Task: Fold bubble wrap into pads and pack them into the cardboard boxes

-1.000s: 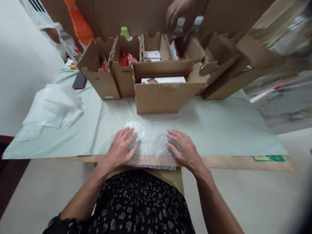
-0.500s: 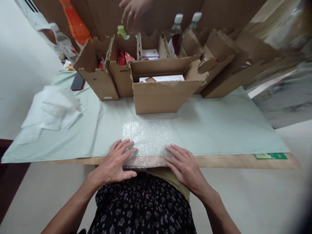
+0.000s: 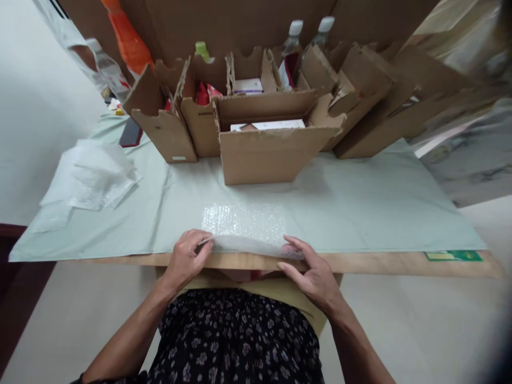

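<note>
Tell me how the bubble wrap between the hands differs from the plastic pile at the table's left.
The bubble wrap looks like one sheet; the plastic pile has several overlapping pieces. The bubble wrap's near edge is raised, the left hand pinching it and the right hand at its other end; no hand touches the plastic pile. Both look translucent and whitish, over the pale green cloth.

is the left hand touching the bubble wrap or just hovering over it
Touching: the head view shows the left hand with an edge of the bubble wrap between its thumb and fingers.
</note>
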`<action>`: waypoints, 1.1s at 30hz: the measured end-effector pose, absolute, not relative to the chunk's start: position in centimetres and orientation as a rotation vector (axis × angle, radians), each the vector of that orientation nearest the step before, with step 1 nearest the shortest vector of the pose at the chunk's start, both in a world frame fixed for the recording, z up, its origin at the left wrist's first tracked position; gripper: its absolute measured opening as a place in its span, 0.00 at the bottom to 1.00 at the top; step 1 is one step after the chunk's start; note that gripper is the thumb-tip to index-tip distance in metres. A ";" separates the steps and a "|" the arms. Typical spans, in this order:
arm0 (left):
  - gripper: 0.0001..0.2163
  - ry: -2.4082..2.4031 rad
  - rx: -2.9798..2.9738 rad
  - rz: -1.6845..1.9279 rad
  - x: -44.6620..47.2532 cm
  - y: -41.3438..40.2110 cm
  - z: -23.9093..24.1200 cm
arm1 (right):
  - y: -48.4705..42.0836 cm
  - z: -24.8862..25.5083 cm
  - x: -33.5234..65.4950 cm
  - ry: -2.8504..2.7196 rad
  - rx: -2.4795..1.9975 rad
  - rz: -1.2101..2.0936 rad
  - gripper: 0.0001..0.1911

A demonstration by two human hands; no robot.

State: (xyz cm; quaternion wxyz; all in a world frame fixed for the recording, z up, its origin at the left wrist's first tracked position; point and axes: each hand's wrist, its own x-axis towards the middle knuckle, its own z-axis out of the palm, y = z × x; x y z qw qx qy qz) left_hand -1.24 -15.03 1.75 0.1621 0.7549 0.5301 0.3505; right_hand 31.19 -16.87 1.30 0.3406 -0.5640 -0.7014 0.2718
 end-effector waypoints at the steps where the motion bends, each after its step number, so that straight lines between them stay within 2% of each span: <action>1: 0.05 1.529 2.130 0.999 -1.1 -14.7 1.8 | -16.8 1.1 31.2 -1.791 -1.493 0.751 0.25; 5: 0.07 1.587 2.052 0.985 -0.7 -13.8 1.7 | -16.2 0.4 30.5 -1.568 -1.545 0.821 0.26; 14: 0.07 1.715 1.943 1.005 -0.8 -13.5 1.5 | -14.3 0.0 28.3 -1.436 -1.595 0.700 0.26; 20: 0.08 1.793 1.837 0.986 -0.8 -13.0 1.6 | -13.9 -0.1 28.3 -1.510 -1.542 0.714 0.37; 27: 0.11 1.835 1.890 0.943 -0.9 -12.5 1.6 | -14.4 -0.6 27.8 -1.441 -1.527 0.607 0.27; 33: 0.14 1.942 2.028 0.836 -1.0 -12.5 0.7 | -13.7 -1.1 27.3 -1.529 -1.685 0.424 0.25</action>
